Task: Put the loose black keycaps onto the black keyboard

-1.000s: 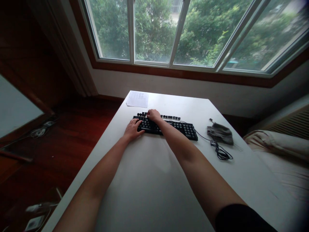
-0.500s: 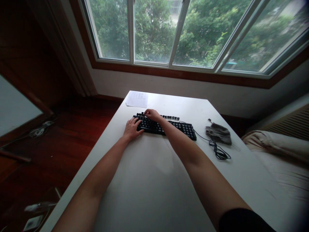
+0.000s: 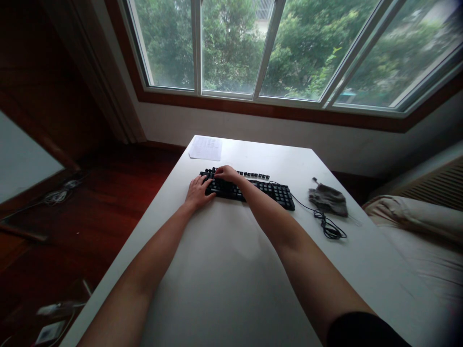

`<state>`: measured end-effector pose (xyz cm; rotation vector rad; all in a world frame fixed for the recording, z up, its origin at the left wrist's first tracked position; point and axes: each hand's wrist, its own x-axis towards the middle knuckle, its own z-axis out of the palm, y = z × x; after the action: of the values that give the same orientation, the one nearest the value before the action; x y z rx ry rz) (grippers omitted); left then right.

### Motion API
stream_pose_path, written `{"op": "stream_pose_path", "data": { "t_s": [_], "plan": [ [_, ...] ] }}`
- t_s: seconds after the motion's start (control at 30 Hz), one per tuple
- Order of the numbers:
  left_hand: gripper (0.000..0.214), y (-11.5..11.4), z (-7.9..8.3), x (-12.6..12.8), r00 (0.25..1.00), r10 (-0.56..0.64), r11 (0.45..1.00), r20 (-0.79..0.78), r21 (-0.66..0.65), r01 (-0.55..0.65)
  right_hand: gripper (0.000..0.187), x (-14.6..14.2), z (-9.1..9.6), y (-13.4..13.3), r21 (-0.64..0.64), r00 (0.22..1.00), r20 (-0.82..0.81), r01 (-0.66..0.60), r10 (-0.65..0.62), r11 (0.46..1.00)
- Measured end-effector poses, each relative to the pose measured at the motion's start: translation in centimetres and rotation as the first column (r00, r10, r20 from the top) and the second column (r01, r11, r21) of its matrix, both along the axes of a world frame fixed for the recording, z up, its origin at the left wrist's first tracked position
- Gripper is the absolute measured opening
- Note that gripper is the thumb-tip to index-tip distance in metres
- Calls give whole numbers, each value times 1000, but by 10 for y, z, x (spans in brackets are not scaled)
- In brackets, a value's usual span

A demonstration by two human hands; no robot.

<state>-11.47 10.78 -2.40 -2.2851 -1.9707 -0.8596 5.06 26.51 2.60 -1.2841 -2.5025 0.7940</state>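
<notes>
A black keyboard [image 3: 273, 193] lies across the white table, partly covered by both hands. My left hand [image 3: 197, 192] rests on its left end, fingers spread flat and thumb along the front edge. Above the upper left keys is my right hand [image 3: 225, 173], with thumb and fingers pinched together. Whatever may be between those fingertips is too small to make out. Behind the keyboard runs a row of loose black keycaps [image 3: 255, 175], and a few more keycaps [image 3: 209, 170] sit at its upper left.
A printed paper sheet [image 3: 205, 148] lies at the table's far left corner. To the right are a coiled black cable [image 3: 332, 228] and a crumpled grey-brown cloth pouch [image 3: 327, 199]. A window [image 3: 231, 48] stands beyond the white table [image 3: 217, 270]; a bed or cushion [image 3: 415, 212] is at right.
My right hand has shifted slightly down and left, from the loose keycaps onto the keyboard's upper rows. My left hand stays in place.
</notes>
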Motion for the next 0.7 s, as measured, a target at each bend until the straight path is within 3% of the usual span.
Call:
{"op": "stream_pose_path", "data": {
  "t_s": [0.23,0.7],
  "plan": [
    [65,2,-2,0,1000,-2,1000,10,-4,2,23,-4,6,0,-59,996,44,83,-80,995],
    [65,2,-2,-2,1000,-12,1000,22,-17,12,22,-3,1,6,-124,997,-11,79,-81,989]
  ]
}}
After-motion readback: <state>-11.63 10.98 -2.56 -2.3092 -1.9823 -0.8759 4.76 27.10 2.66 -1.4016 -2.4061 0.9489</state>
